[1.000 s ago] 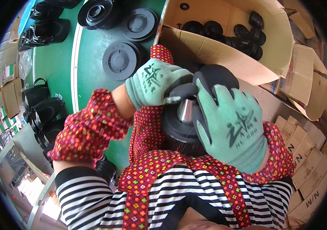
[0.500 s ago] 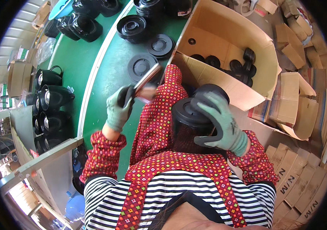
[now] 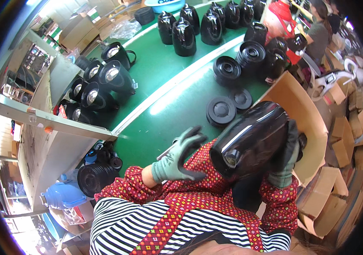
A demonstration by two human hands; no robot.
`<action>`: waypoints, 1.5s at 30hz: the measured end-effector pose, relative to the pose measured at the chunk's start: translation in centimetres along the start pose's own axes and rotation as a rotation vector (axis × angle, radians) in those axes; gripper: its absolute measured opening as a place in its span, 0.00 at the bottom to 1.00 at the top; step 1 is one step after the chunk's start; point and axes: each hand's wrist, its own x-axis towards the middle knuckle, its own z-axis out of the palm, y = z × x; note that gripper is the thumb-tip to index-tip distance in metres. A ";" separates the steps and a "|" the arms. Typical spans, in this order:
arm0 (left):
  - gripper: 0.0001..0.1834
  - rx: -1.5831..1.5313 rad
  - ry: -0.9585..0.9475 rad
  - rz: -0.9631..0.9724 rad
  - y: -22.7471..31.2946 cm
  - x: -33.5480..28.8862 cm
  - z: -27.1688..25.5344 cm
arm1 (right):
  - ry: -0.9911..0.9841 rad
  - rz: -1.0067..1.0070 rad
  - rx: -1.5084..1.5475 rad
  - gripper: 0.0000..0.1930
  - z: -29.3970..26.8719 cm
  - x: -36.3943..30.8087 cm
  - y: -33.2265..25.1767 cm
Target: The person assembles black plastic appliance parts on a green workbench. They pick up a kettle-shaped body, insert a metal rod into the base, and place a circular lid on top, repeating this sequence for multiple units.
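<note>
A large glossy black jug (image 3: pixel 249 138) lies tilted over my lap, its narrower end toward the lower left. My right hand (image 3: pixel 285 159), in a grey-green glove with dark fingers, grips its right side; the fingertips are partly hidden. My left hand (image 3: pixel 175 159), gloved alike, hovers left of the jug with fingers apart and touches nothing on the palm side. A thin metal tool (image 3: pixel 164 153) shows behind that hand; whether the hand touches it cannot be told. Flat black lids (image 3: pixel 221 111) lie on the green bench (image 3: pixel 143 144) beyond.
Stacked black lids (image 3: pixel 227 70) and glossy black jugs (image 3: pixel 184 37) stand farther along the bench. Jugs with shiny interiors (image 3: pixel 112 76) lie at left. An open cardboard box (image 3: pixel 307 106) is at right. Another person (image 3: pixel 317 38) is at the far right. A metal rail (image 3: pixel 41 114) crosses at left.
The tool in my left hand's grip is now behind that hand, whose fingers have spread. My right hand has moved from a black lid to the jug, now tipped over. The view has swung left.
</note>
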 end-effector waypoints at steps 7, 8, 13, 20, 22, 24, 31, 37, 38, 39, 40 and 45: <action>0.22 -0.624 0.370 -0.246 -0.6 0.9 -4.8 | -0.182 0.433 0.681 0.27 10.2 2.3 -0.7; 0.21 -0.581 0.482 -0.228 -1.8 2.3 -6.4 | -0.180 0.289 0.569 0.25 10.5 2.2 -0.2; 0.18 -0.330 0.854 -0.213 -10.8 12.8 -16.2 | -0.087 0.334 0.201 0.21 10.1 -2.5 5.4; 0.18 0.191 1.105 -0.359 -30.1 25.5 -31.4 | -0.141 0.346 0.091 0.19 10.2 -4.3 8.6; 0.22 0.331 1.148 -0.506 -33.6 22.5 -38.0 | -0.242 0.268 0.042 0.18 10.8 -3.7 8.6; 0.23 0.250 1.095 -0.584 -33.6 29.1 -32.4 | -0.175 0.318 -0.051 0.18 9.7 -3.7 8.3; 0.55 0.724 1.024 -0.497 -25.4 23.5 -27.8 | -0.126 0.456 0.057 0.18 10.1 -3.4 7.5; 0.47 1.108 0.991 -0.425 -18.0 6.4 -25.8 | -0.172 0.460 0.082 0.18 10.3 -3.6 7.9; 0.47 1.052 0.980 -0.623 -16.5 5.5 -25.8 | -0.174 0.445 0.069 0.18 10.3 -3.6 8.1; 0.46 1.081 0.953 -0.698 -17.4 4.2 -26.5 | -0.176 0.429 0.055 0.18 10.4 -3.7 8.4; 0.45 1.115 0.933 -0.775 -18.7 2.5 -27.5 | -0.182 0.409 0.048 0.18 10.4 -3.8 8.3; 0.34 1.099 0.884 -0.527 -19.7 1.4 -28.2 | -0.209 0.354 0.006 0.20 10.7 -3.0 7.1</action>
